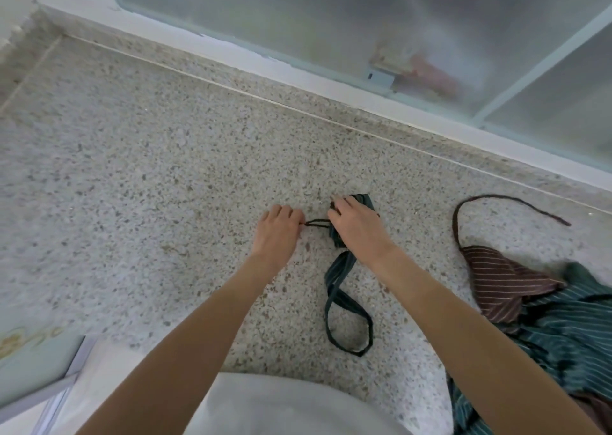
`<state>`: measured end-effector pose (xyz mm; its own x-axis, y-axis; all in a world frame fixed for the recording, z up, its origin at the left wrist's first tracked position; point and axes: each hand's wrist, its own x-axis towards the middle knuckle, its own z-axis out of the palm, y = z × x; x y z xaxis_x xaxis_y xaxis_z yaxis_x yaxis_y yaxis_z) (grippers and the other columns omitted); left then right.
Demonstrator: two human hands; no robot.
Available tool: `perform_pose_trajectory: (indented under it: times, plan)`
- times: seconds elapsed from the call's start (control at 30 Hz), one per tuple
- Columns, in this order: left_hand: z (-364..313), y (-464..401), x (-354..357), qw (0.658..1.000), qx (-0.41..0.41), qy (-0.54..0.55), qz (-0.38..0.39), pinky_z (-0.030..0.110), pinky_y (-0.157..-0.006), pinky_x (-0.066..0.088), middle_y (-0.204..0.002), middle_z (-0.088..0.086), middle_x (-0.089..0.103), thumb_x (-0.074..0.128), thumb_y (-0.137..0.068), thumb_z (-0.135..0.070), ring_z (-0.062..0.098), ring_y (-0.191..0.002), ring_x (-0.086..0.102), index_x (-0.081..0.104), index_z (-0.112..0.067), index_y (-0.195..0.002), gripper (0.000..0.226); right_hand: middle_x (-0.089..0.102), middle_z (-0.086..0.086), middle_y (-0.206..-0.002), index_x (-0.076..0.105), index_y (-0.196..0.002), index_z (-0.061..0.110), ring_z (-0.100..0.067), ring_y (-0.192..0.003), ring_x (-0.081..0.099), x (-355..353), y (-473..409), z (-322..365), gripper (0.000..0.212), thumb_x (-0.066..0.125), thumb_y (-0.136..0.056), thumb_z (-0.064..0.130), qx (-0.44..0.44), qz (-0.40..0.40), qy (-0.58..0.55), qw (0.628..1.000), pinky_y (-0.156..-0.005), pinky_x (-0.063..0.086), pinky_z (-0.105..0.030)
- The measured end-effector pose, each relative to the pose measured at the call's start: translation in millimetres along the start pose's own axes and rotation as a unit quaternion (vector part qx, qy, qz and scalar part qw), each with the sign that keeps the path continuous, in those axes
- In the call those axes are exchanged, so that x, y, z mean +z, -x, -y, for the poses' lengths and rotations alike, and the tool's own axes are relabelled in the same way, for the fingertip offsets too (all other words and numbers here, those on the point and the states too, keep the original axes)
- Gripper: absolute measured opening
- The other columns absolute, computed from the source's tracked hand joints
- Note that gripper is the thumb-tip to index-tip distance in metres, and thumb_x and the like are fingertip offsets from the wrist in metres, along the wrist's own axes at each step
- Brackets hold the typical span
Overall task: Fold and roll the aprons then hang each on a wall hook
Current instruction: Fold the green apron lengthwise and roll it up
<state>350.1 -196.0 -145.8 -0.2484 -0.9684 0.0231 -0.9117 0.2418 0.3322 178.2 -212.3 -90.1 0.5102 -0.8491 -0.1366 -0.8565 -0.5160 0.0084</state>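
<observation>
The left hand [280, 227] rests on the speckled stone table [132, 186], its fingers curled and pinching the end of a thin dark tie cord [316, 224]. The cord runs taut toward 3 o'clock into the rolled green striped apron [359, 202]. Judged purpose: tension on the cord cinches the roll so it cannot unwind.

The right hand [356, 226] lies over the roll, fingers curled round it and pressing it to the table. This anchors the bundle against the leftward pull. The roll sits near the middle of the table, mostly hidden under the hand. Its long axis appears to run from 12 to 6 o'clock, roughly square to the cord.

From the roll's near end a green neck strap loop [347, 318] trails toward 6 o'clock and lies flat. It probably serves as the hanging loop.

At 3 to 5 o'clock a brown striped apron [496, 285] and another green striped apron [569, 335] lie crumpled and unfolded. A brown strap [490, 199] arcs away toward 1 o'clock.
</observation>
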Motion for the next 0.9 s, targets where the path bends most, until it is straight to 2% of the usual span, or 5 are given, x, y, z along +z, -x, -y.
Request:
perform_pose_trajectory:
  times: [0.17, 0.4, 0.6, 0.73, 0.9]
  plan:
    - [-8.3, -12.3, -15.1, 0.999, 0.001, 0.036, 0.003, 0.030, -0.084, 0.034, -0.101, 0.002, 0.062, 0.043, -0.098, -0.026, 0.022, -0.096, 0.055, 0.056, -0.016, -0.106, 0.018, 0.058, -0.016, -0.094, 0.051, -0.101, 0.005, -0.027, -0.086, 0.052, 5.0, -18.3, 3.4, 0.008, 0.046, -0.094, 0.005, 0.085, 0.040, -0.178, 0.980, -0.065, 0.034, -0.029]
    - [-13.5, -35.0, -43.7, 0.976, -0.088, 0.197, -0.003, 0.030, -0.086, 0.047, -0.091, -0.008, 0.070, 0.062, -0.087, -0.029, 0.011, -0.089, 0.063, 0.068, -0.023, -0.093, 0.010, 0.064, -0.007, -0.082, 0.064, -0.093, 0.007, -0.022, -0.076, 0.057, 1.8, -28.4, 5.8, 0.017, 0.056, -0.092, 0.022, 0.131, 0.076, -0.301, 0.942, -0.066, 0.041, -0.032]
    - [-32.4, -33.1, -46.4, 0.737, -0.268, 0.620, 0.000, 0.030, -0.096, 0.044, -0.110, -0.003, 0.067, 0.031, -0.102, -0.028, 0.008, -0.103, 0.061, 0.048, -0.026, -0.123, 0.026, 0.070, -0.008, -0.088, 0.070, -0.093, 0.007, -0.024, -0.082, 0.064, 2.1, -19.9, -3.4, 0.029, 0.051, -0.096, 0.029, 0.191, 0.085, -0.451, 0.868, -0.080, 0.045, -0.031]
    - [-25.5, -24.6, -22.4, 0.846, -0.218, 0.464, 0.146, 0.033, -0.095, 0.047, -0.107, 0.000, 0.067, 0.052, -0.093, -0.010, 0.016, -0.102, 0.062, 0.062, -0.016, -0.111, 0.022, 0.071, -0.001, -0.098, 0.072, -0.096, 0.012, -0.015, -0.095, 0.062, -1.4, -10.7, -16.8, 0.012, 0.064, -0.088, 0.013, 0.121, 0.073, -0.502, 0.853, -0.090, 0.044, -0.028]
    - [-20.4, -24.4, -15.3, 0.874, -0.179, 0.434, 0.128, 0.016, -0.079, 0.047, -0.091, -0.004, 0.066, 0.062, -0.087, -0.012, 0.014, -0.091, 0.064, 0.064, -0.020, -0.092, 0.010, 0.070, 0.001, -0.086, 0.067, -0.094, 0.011, -0.011, -0.080, 0.065, -2.3, -7.5, -17.9, 0.009, 0.066, -0.085, 0.010, 0.059, 0.009, -0.376, 0.925, -0.077, 0.049, -0.023]
